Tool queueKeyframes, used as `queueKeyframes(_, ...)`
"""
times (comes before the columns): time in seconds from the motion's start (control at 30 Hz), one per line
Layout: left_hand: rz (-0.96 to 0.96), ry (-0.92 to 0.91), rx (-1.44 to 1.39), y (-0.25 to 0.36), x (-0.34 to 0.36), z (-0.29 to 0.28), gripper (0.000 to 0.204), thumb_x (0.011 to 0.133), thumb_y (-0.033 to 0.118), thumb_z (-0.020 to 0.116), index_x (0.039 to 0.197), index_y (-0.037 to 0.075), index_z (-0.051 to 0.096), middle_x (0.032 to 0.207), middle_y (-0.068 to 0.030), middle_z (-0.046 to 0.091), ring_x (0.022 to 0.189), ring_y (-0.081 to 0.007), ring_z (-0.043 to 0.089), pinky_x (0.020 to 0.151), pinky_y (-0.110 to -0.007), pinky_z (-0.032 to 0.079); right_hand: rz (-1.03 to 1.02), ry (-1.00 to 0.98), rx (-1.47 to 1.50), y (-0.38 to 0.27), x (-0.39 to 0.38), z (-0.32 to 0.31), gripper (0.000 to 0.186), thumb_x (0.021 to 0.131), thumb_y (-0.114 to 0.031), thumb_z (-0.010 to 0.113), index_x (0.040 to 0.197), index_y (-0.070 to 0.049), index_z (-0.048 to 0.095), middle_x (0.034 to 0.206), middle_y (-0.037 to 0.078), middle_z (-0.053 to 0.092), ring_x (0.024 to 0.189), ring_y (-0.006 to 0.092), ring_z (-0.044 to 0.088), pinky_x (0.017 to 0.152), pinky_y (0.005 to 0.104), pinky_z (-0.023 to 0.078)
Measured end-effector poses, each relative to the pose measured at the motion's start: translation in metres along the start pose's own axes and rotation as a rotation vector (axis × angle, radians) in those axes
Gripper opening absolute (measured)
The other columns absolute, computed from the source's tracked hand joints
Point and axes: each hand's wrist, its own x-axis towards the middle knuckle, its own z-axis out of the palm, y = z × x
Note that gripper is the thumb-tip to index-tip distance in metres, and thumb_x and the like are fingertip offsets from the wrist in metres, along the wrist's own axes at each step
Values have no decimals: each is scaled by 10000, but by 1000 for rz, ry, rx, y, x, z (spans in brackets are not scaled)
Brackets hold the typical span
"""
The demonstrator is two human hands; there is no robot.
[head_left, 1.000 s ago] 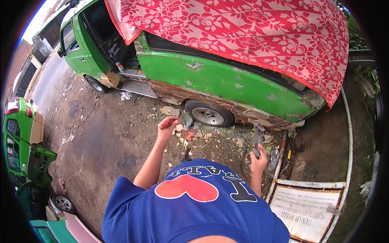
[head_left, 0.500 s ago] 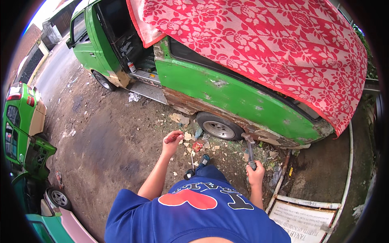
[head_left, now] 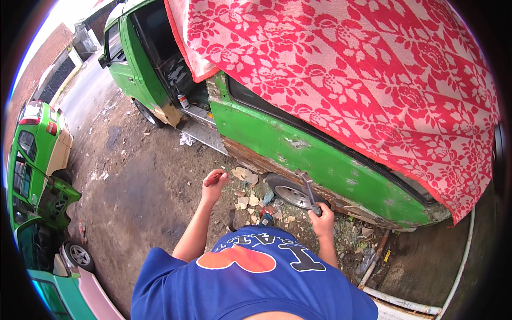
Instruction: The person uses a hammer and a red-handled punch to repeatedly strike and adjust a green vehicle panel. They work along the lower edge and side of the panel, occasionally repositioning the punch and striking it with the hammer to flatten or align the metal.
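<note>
My left hand (head_left: 213,188), out over the dirt, is closed on a red-handled tool (head_left: 212,178); its thin end is hard to make out. My right hand (head_left: 323,220) grips a hammer (head_left: 309,189) by its dark handle, head up, in front of the rear wheel (head_left: 292,195) of a green van (head_left: 277,130). The van's lower side is rusty and flaking, with bare pale patches in the green paint. A red floral cloth (head_left: 346,64) hangs over its roof and upper windows. I cannot tell whether the hammer touches the body.
A spray can (head_left: 182,100) stands in the open doorway above a metal step (head_left: 197,133). Other green vehicles (head_left: 40,138) with open doors are at the left. Paint chips and rubbish (head_left: 245,202) litter the dirt. A pale metal frame (head_left: 400,301) lies at lower right.
Both hands have moved, the right one with the hammer shifting left along the van toward the middle of its side. The view has shifted, so the rear wheel sits lower in the picture.
</note>
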Motion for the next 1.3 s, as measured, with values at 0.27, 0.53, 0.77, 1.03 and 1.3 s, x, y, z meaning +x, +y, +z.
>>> queueKeyframes(0.27, 81, 54, -27, 21, 72, -18, 203, 960, 210, 622, 1079, 49, 587, 1052, -82, 694, 901, -144, 670, 743, -270, 516, -47, -112, -93, -31, 86, 29, 295, 775, -91, 709, 1018, 62, 641, 713, 2, 595, 671, 69, 523, 607, 248, 430)
queueKeyframes(0.53, 107, -59, -124, 50, 159, -49, 204, 948, 174, 641, 1067, 13, 602, 1071, -89, 679, 955, -164, 659, 843, -300, 518, 50, -46, 165, -56, 96, 106, 147, 805, -7, 671, 945, 23, 639, 672, 4, 581, 501, 63, 519, 459, 226, 401)
queueKeyframes(0.77, 252, -273, -100, 59, 257, -112, 175, 943, 109, 637, 1068, -11, 616, 1081, -118, 665, 986, -176, 659, 887, -294, 500, 10, 201, 264, -74, 106, 218, 140, 806, 12, 657, 942, 25, 624, 652, 7, 571, 501, 66, 510, 454, 225, 402)
queueKeyframes(1.03, 334, -523, -199, 92, 335, -160, 151, 932, 89, 644, 1050, -2, 616, 1141, -133, 657, 1019, -186, 638, 939, -315, 477, 14, 334, 331, -135, 104, 323, 162, 812, 28, 645, 972, 21, 622, 701, 21, 583, 525, 72, 514, 458, 232, 410)
queueKeyframes(1.3, 591, -585, 15, 108, 361, -164, 149, 901, 89, 670, 1025, 17, 629, 1132, -177, 679, 1068, -235, 648, 923, -339, 482, 55, 433, 215, -162, 79, 363, 170, 809, 30, 654, 978, 14, 632, 681, 5, 589, 519, 54, 512, 465, 218, 395)
